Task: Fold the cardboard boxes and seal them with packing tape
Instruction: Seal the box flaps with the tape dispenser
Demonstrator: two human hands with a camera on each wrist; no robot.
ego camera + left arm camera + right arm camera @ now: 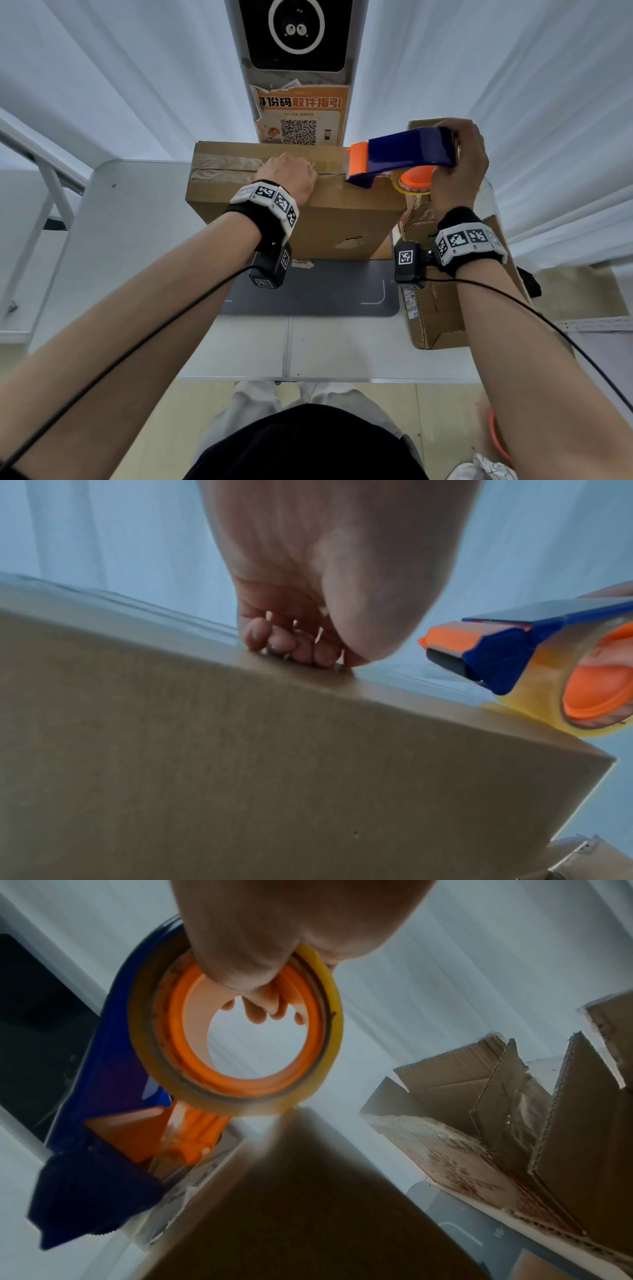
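A brown cardboard box (298, 219) (240, 764) stands on the table with clear tape (219, 168) laid along its top seam. My left hand (287, 174) (301, 647) rests on that seam near the middle, fingers curled under with their tips on the box top. My right hand (459, 161) (260, 961) grips a blue and orange tape dispenser (407, 150) (514, 653) (103, 1096) over the box's right end. Its fingers pass through the orange core of the tape roll (411, 185) (236, 1031). The dispenser's nose points left, close to my left hand.
Flattened and half-open cardboard boxes (442, 308) (496, 1123) lie at the right of the white table (120, 240). A dark grey mat (308, 294) lies under the box. Behind it rises a kiosk pillar with an orange poster (301, 116). White curtains hang all round.
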